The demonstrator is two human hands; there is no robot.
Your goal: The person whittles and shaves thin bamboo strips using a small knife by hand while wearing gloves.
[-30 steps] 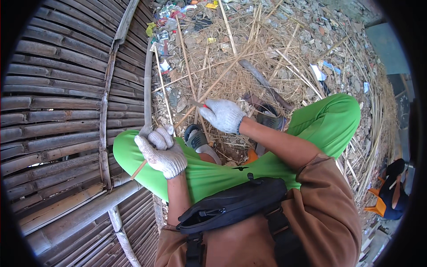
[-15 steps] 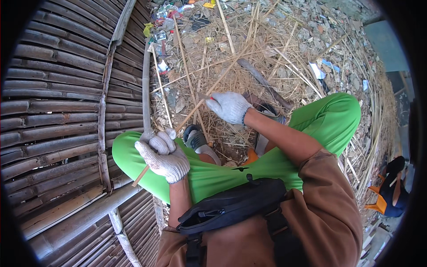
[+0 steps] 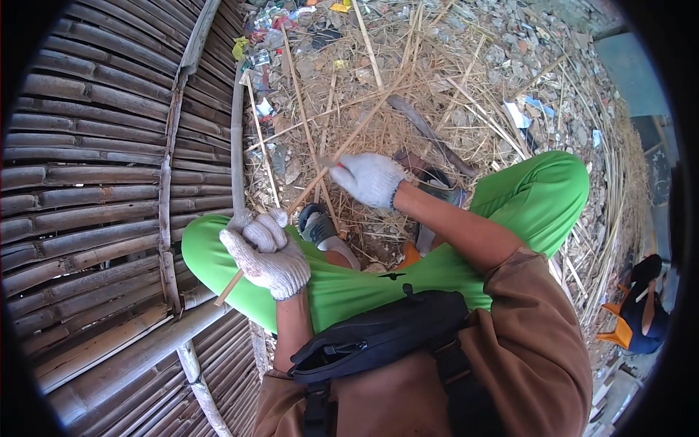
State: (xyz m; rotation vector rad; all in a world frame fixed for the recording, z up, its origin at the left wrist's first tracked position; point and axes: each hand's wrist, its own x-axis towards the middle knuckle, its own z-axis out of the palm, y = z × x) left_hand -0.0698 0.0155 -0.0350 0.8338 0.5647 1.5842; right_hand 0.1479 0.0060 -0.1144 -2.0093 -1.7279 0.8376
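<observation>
A bamboo strip is gripped by the gloved left hand, its fingers curled closed; from there the short end is pointed toward 7 o'clock and the long end slanted toward 1 o'clock. A knife is held in the closed gloved right hand, its blade directed toward 9 o'clock over the strip; whether they touch cannot be told. A bamboo slat wall is seen at 9 o'clock.

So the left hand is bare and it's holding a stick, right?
Not bare: the head view shows a whitish glove on the left hand. It is holding a stick.
</observation>
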